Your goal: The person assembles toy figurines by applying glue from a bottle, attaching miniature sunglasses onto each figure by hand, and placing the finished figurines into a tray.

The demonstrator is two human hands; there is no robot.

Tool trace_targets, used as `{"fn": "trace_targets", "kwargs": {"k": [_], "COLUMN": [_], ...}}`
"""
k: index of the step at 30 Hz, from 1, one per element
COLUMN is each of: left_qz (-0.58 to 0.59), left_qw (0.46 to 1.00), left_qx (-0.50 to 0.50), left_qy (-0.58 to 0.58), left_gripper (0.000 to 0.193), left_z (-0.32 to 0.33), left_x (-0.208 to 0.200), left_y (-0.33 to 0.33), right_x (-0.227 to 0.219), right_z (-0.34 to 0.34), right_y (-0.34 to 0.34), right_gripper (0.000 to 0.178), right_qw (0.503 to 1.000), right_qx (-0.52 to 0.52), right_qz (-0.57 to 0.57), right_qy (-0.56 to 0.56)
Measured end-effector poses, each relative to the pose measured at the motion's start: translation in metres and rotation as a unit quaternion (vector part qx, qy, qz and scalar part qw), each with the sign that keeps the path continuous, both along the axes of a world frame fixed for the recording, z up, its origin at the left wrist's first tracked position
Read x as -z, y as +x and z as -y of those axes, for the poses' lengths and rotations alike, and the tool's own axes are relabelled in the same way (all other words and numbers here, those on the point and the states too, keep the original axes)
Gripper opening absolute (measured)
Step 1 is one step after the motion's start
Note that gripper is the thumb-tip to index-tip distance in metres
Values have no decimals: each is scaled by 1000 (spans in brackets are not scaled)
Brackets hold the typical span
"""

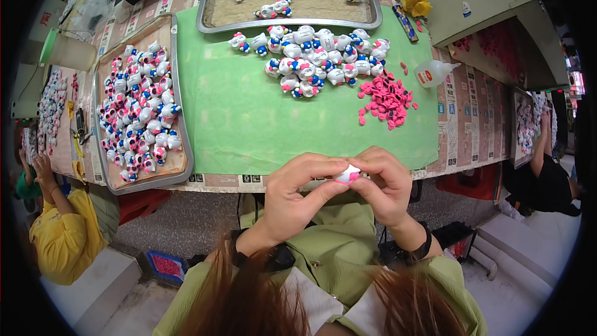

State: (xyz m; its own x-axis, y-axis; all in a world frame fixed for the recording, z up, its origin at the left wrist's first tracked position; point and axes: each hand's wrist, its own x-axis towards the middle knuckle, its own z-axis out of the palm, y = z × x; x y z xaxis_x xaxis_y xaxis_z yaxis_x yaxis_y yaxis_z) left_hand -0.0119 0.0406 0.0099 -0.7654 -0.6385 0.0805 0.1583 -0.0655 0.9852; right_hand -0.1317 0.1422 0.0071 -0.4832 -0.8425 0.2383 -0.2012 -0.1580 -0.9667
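Note:
Between both hands, just in front of the table's near edge, is a small white figurine (348, 175) with a pink part on it. My left hand (303, 190) pinches it from the left with thumb and fingers. From the right, my right hand (384, 186) closes on the same figurine, so the fingers hide much of it. Beyond the hands, a heap of white, blue and pink figurines (317, 56) lies on a green sheet (249, 124). Right of that heap is a pile of small pink pieces (387, 101), some with dark faces.
A metal tray (185, 130) full of figurines stands at the left; another tray (292, 25) with scattered figurines is at the back. A squeeze bottle (435, 73) and a yellow flower-like object (416, 3) are at the right. People in yellow (68, 236) and black (541, 180) sit either side.

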Motion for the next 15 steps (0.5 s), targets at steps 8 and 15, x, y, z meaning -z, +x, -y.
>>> {"fn": "trace_targets", "kwargs": {"k": [8,15], "left_qz": [-39,-72], "left_qw": [952,929], "left_qx": [94,74], "left_qy": [290,355], "left_gripper": [26,24], "left_z": [6,5], "left_x": [8,13], "left_y": [-2,4], "right_x": [-10,-16], "right_z": [6,11], "right_y": [0,4], "right_gripper": [31,32], "right_qw": [995,984], "right_qx": [22,31], "right_qz": [-94,-174], "right_qy": [20,23]}}
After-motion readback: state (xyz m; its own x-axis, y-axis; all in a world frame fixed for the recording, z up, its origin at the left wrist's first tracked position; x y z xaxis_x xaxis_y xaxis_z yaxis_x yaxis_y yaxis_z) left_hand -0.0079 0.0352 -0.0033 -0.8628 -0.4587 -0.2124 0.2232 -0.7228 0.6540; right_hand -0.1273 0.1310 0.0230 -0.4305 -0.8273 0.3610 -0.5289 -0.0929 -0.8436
